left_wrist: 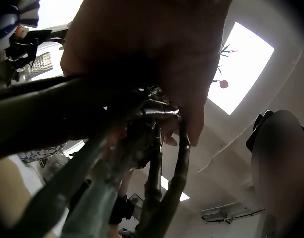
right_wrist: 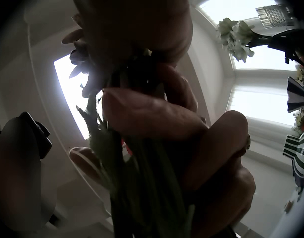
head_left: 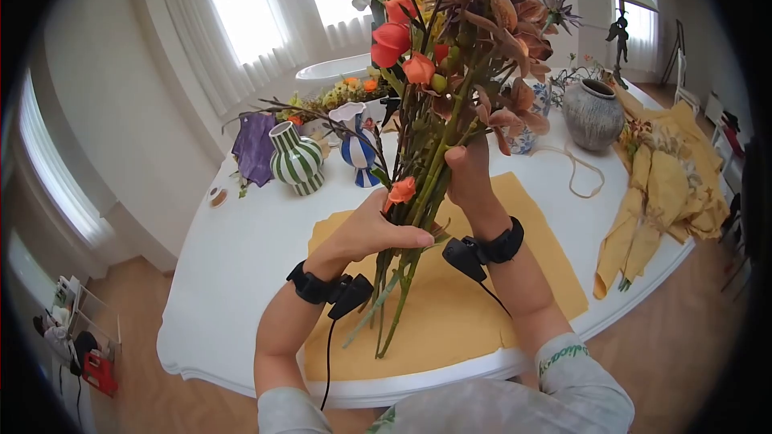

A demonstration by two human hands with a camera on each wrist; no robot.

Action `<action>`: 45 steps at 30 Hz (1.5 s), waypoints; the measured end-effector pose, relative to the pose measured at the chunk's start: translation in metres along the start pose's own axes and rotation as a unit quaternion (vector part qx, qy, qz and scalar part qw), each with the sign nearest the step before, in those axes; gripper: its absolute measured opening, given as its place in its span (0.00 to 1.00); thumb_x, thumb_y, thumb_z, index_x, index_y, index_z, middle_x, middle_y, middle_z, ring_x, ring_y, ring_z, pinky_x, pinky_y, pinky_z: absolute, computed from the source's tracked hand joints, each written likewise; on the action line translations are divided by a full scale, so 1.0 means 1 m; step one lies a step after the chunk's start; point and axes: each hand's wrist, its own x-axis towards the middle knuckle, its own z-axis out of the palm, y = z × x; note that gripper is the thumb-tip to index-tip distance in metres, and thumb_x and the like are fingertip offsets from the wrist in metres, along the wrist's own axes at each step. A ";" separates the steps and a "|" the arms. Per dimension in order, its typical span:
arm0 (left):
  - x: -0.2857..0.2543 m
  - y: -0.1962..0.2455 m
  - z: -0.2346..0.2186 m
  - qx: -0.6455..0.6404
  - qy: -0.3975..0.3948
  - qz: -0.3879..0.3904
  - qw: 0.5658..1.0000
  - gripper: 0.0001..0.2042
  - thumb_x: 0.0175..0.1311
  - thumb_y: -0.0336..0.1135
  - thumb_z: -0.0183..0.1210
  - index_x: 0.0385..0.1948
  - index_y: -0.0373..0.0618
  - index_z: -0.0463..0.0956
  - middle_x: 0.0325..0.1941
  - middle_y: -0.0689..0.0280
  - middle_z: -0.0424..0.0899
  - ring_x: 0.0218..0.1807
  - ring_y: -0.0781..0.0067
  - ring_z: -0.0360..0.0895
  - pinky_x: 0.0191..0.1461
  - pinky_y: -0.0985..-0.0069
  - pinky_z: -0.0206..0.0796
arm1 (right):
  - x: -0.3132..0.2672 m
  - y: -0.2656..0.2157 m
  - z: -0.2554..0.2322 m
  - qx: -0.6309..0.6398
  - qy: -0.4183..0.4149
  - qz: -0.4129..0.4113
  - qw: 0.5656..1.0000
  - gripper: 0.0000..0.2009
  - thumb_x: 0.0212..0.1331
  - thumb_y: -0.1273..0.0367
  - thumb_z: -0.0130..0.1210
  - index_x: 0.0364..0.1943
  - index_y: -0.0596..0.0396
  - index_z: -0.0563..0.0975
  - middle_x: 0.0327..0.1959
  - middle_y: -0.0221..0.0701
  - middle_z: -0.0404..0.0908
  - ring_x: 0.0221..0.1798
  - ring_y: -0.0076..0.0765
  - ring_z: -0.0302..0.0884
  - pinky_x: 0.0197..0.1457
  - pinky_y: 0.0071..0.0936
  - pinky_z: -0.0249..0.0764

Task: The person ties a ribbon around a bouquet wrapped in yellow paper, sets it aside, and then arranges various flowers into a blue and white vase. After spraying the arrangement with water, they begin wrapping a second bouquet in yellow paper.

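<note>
A large bouquet of artificial-looking flowers (head_left: 418, 71), with orange blooms, brownish-pink orchids and white flowers at the top, stands upright between both hands. My left hand (head_left: 362, 231) grips its green stems (head_left: 396, 309) low down, thumb across the front. Higher up, on the right side of the bundle, my right hand (head_left: 470, 175) holds the stems with its thumb raised; its other fingers are mostly hidden in the head view. From the right wrist, the left hand's fingers (right_wrist: 147, 114) show wrapped round the stems just below the right hand (right_wrist: 137, 29). The stem ends hang over a yellow paper sheet (head_left: 498, 305).
On the white table (head_left: 217, 305) stand a green-striped vase (head_left: 296, 161), a blue-striped vase (head_left: 359, 153) and a grey vase (head_left: 593, 116). Purple cloth (head_left: 254, 149) lies at the left. A yellow-wrapped bouquet (head_left: 659, 185) and a cord (head_left: 591, 169) are at the right.
</note>
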 end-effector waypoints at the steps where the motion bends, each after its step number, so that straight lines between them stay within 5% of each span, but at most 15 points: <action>1: -0.001 0.004 0.003 0.026 0.012 -0.011 1.000 0.30 0.40 0.33 0.67 0.48 0.39 0.64 0.42 0.63 0.74 0.41 0.71 0.75 0.44 0.77 0.67 | 0.001 0.001 0.000 0.012 -0.007 0.003 1.000 0.27 0.45 0.57 0.59 0.45 0.61 0.65 0.38 0.28 0.71 0.41 0.21 0.67 0.44 0.21 0.66; 8: -0.002 0.013 0.003 0.066 0.123 -0.056 0.989 0.19 0.43 0.30 0.65 0.39 0.39 0.71 0.32 0.68 0.77 0.32 0.81 0.72 0.38 0.83 0.66 | 0.007 0.002 -0.004 -0.030 -0.029 0.055 0.998 0.28 0.50 0.54 0.55 0.49 0.60 0.63 0.43 0.27 0.68 0.45 0.21 0.63 0.48 0.22 0.63; 9: -0.001 0.014 0.002 0.109 0.148 -0.003 0.983 0.12 0.46 0.34 0.63 0.30 0.38 0.74 0.21 0.74 0.74 0.22 0.85 0.66 0.26 0.83 0.60 | 0.009 0.003 -0.005 -0.018 -0.038 0.057 0.998 0.29 0.51 0.57 0.56 0.53 0.57 0.61 0.48 0.28 0.67 0.49 0.23 0.63 0.52 0.25 0.62; 12: 0.001 0.022 -0.012 0.241 0.194 -0.009 0.951 0.11 0.45 0.35 0.60 0.25 0.37 0.73 0.16 0.70 0.71 0.21 0.84 0.63 0.25 0.81 0.58 | 0.000 -0.007 0.003 -0.041 -0.051 0.109 0.992 0.36 0.51 0.51 0.55 0.58 0.56 0.55 0.55 0.35 0.64 0.56 0.33 0.64 0.58 0.33 0.62; 14: 0.003 0.017 -0.015 0.307 0.218 0.012 0.926 0.10 0.45 0.35 0.60 0.24 0.37 0.74 0.15 0.64 0.72 0.18 0.77 0.67 0.25 0.77 0.59 | -0.014 0.000 0.006 0.008 -0.056 0.124 0.991 0.34 0.49 0.59 0.58 0.58 0.55 0.55 0.57 0.33 0.62 0.59 0.32 0.61 0.59 0.33 0.60; 17: 0.006 -0.001 -0.012 0.526 0.252 0.085 0.808 0.13 0.41 0.36 0.64 0.28 0.40 0.74 0.19 0.57 0.75 0.24 0.56 0.72 0.26 0.68 0.63 | -0.023 0.003 0.008 0.030 -0.126 0.123 0.984 0.25 0.45 0.65 0.63 0.48 0.57 0.66 0.40 0.28 0.72 0.44 0.24 0.69 0.48 0.26 0.67; 22: 0.001 -0.029 0.001 0.610 0.274 0.062 0.741 0.17 0.39 0.39 0.66 0.29 0.44 0.71 0.19 0.61 0.74 0.28 0.58 0.71 0.27 0.66 0.63 | -0.047 0.041 0.002 0.039 -0.016 0.131 0.990 0.17 0.48 0.67 0.61 0.41 0.56 0.71 0.31 0.25 0.75 0.30 0.19 0.71 0.32 0.16 0.67; 24: 0.000 -0.031 0.004 0.624 0.284 0.057 0.726 0.16 0.40 0.38 0.66 0.28 0.43 0.71 0.21 0.60 0.75 0.28 0.58 0.72 0.28 0.66 0.63 | -0.051 0.041 0.002 0.077 0.008 0.176 0.981 0.26 0.47 0.74 0.59 0.51 0.55 0.62 0.46 0.32 0.70 0.49 0.29 0.66 0.51 0.27 0.63; 26: 0.000 -0.037 0.001 0.614 0.284 0.087 0.731 0.16 0.41 0.38 0.66 0.29 0.43 0.70 0.20 0.60 0.75 0.27 0.57 0.72 0.28 0.66 0.63 | -0.053 0.040 0.002 0.093 0.022 0.206 0.974 0.29 0.47 0.78 0.57 0.56 0.54 0.59 0.52 0.36 0.68 0.57 0.33 0.65 0.60 0.32 0.62; 28: 0.000 -0.041 0.001 0.604 0.286 0.116 0.735 0.16 0.42 0.38 0.65 0.29 0.42 0.70 0.20 0.61 0.75 0.27 0.57 0.71 0.28 0.66 0.63 | -0.053 0.038 0.007 0.122 0.036 0.184 0.975 0.12 0.49 0.73 0.59 0.39 0.57 0.73 0.32 0.26 0.77 0.30 0.21 0.73 0.32 0.15 0.69; 29: 0.000 -0.042 0.002 0.589 0.292 0.094 0.748 0.17 0.41 0.38 0.66 0.31 0.42 0.70 0.22 0.60 0.75 0.27 0.56 0.72 0.29 0.66 0.64 | -0.053 0.038 0.006 0.121 0.037 0.183 0.975 0.12 0.49 0.73 0.59 0.39 0.57 0.73 0.32 0.26 0.77 0.30 0.21 0.73 0.32 0.15 0.69; 31: 0.000 -0.045 0.003 0.572 0.297 0.072 0.761 0.17 0.41 0.37 0.66 0.32 0.42 0.71 0.24 0.59 0.76 0.28 0.55 0.73 0.30 0.66 0.65 | -0.054 0.038 0.004 0.150 0.038 0.242 0.958 0.23 0.48 0.79 0.55 0.52 0.58 0.65 0.52 0.36 0.68 0.53 0.30 0.67 0.57 0.30 0.64; 39: -0.003 -0.054 -0.005 0.523 0.358 0.139 0.761 0.38 0.34 0.33 0.70 0.53 0.42 0.61 0.34 0.57 0.78 0.35 0.61 0.78 0.35 0.71 0.68 | -0.052 0.037 0.014 0.171 0.069 0.190 0.964 0.22 0.48 0.79 0.54 0.51 0.59 0.65 0.54 0.38 0.67 0.52 0.29 0.67 0.55 0.27 0.66; 41: -0.005 -0.055 -0.006 0.510 0.344 0.111 0.781 0.37 0.35 0.33 0.69 0.53 0.42 0.61 0.35 0.57 0.78 0.35 0.60 0.78 0.35 0.71 0.68 | -0.052 0.037 0.017 0.180 0.115 0.179 0.960 0.17 0.48 0.78 0.56 0.45 0.59 0.71 0.43 0.30 0.74 0.43 0.23 0.72 0.43 0.19 0.71; 45: -0.007 -0.058 -0.005 0.467 0.303 0.044 0.830 0.26 0.42 0.32 0.63 0.48 0.46 0.66 0.28 0.57 0.79 0.31 0.56 0.77 0.32 0.69 0.67 | -0.055 0.045 0.011 0.133 0.093 0.205 0.965 0.18 0.49 0.77 0.54 0.47 0.60 0.68 0.49 0.38 0.71 0.48 0.31 0.71 0.51 0.27 0.70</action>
